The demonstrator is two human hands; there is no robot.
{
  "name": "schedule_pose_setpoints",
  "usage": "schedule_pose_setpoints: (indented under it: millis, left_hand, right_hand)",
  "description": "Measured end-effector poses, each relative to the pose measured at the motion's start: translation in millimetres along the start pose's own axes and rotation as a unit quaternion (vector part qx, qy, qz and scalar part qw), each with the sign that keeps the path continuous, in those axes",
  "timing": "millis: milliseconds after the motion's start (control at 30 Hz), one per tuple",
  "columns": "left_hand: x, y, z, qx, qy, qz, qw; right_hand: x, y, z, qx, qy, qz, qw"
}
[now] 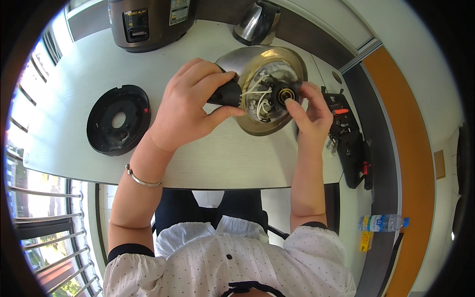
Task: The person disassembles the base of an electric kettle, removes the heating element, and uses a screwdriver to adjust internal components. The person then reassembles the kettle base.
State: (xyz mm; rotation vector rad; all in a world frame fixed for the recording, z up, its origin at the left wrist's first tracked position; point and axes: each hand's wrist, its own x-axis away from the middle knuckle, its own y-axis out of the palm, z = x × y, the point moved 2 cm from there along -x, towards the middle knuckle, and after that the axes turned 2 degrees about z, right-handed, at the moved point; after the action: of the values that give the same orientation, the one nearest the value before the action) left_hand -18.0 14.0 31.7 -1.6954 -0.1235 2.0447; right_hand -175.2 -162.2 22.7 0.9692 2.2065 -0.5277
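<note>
An electric kettle (273, 127) with a metal body is tipped so that its opened underside faces me, held above the table. White wires (259, 92) and metal parts show inside. My left hand (190, 101) is wrapped round the kettle's black handle (225, 94). With thumb and fingers, my right hand (312, 110) grips the round black connector (286, 94) with brass-coloured rings, at the middle of the underside. Its finger ends are partly hidden behind that part. Left of my left hand, a round black plastic cover (101, 119) with a central hole lies on the table.
At the back stand a brown electric cooker (148, 27) and a shiny metal jug with a black handle (255, 24). A black tool case (349, 133) with red-handled tools lies open along the right side. Lower right is a clear water bottle (385, 222). The pale table (222, 166) ends just before my body.
</note>
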Motion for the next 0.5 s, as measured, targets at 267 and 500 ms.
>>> schedule_pose_setpoints:
  millis: [267, 500]
  left_hand:
    - [1.0, 0.0, 0.3, 0.005, 0.004, -0.003, 1.0]
    - [1.7, -0.3, -0.7, 0.003, 0.009, -0.007, 1.0]
  right_hand:
    - [-1.6, 3.7, -1.7, -0.079, 0.04, -0.025, 0.996]
    - [-6.4, -0.5, 1.9, -0.071, 0.04, -0.059, 0.995]
